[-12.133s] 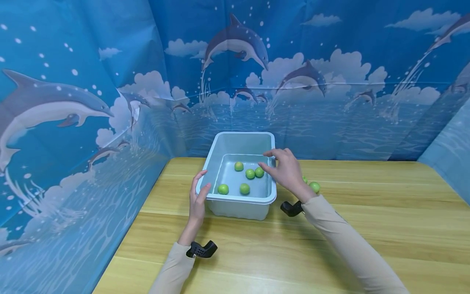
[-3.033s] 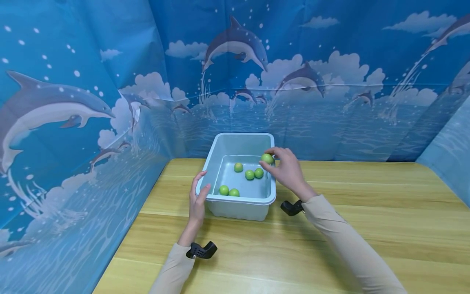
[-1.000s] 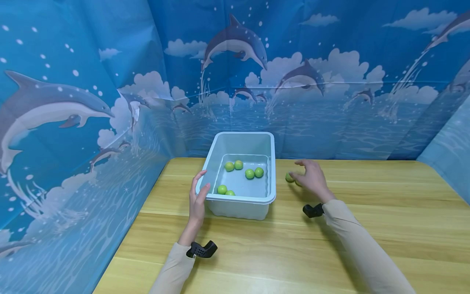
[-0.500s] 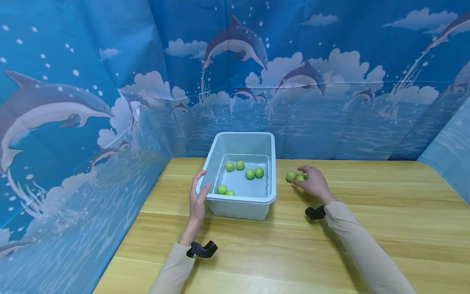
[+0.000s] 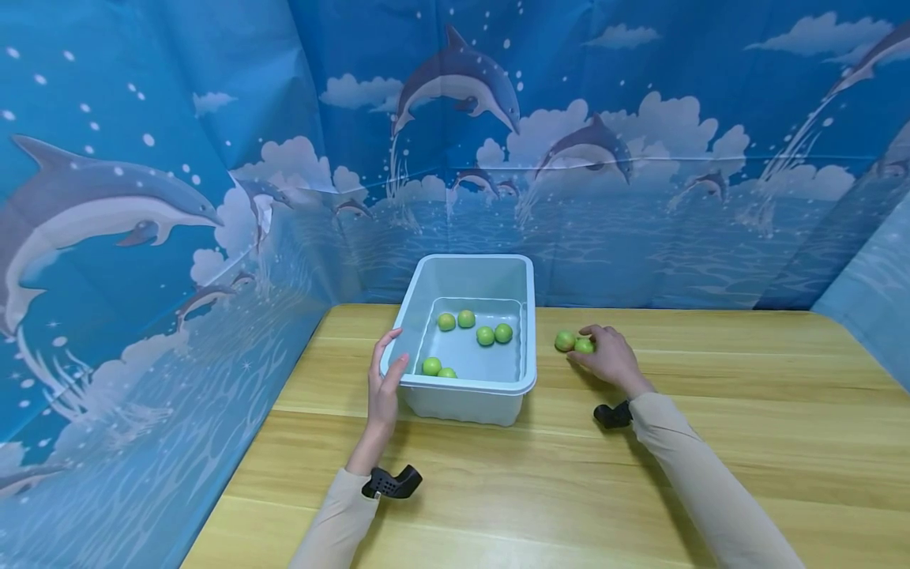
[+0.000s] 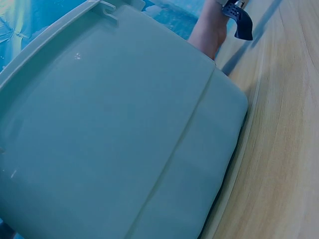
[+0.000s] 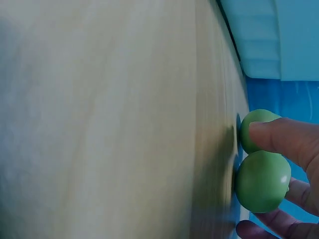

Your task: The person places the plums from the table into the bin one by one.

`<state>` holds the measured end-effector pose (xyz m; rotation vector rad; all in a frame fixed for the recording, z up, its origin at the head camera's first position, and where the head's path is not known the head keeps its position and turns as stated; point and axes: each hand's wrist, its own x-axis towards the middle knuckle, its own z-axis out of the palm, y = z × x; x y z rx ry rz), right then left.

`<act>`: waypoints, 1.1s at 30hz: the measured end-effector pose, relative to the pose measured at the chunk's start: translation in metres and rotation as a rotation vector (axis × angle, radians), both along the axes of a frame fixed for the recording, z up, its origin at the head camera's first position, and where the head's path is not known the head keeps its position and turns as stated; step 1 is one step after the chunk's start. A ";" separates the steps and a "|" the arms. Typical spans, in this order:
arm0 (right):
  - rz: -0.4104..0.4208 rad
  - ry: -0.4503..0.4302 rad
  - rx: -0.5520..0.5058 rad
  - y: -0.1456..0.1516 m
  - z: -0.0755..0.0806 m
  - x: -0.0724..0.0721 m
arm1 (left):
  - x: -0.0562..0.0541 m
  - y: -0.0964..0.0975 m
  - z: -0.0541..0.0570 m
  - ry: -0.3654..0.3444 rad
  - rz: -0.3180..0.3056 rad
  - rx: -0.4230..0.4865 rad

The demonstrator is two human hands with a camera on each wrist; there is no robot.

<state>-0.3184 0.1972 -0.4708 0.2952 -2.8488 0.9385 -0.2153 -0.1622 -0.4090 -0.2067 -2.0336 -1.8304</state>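
A pale blue plastic bin (image 5: 462, 403) stands on the table with several small round green fruits (image 5: 485, 336) on its floor. My left hand (image 5: 382, 395) grips the bin's near left corner, thumb over the rim. In the left wrist view the bin wall (image 6: 109, 124) hides that hand's fingers. Right of the bin, two more green fruits lie side by side on the table. Around the right-hand fruit (image 5: 584, 346) curl the thumb and fingers of my right hand (image 5: 610, 357). The other fruit (image 5: 565, 341) lies just left of it, partly behind the thumb in the right wrist view.
The wooden table (image 5: 498, 490) ends at a blue dolphin-print curtain (image 5: 640, 237) behind the bin. A similar sheet (image 5: 142, 340) hangs along the left side. Each wrist carries a black camera mount (image 5: 395, 482).
Three seconds ago my right hand held a green fruit over the bin's right rim. That hand has moved right to the two table fruits, and the bin holds one more fruit. The left hand stayed put.
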 end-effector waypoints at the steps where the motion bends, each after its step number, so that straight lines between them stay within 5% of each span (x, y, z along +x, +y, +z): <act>1: 0.002 0.000 0.001 0.000 0.000 0.000 | 0.000 0.000 0.000 0.000 0.001 -0.001; 33: 0.013 0.029 -0.028 0.012 -0.006 0.019 | 0.000 -0.001 -0.002 0.016 -0.001 -0.015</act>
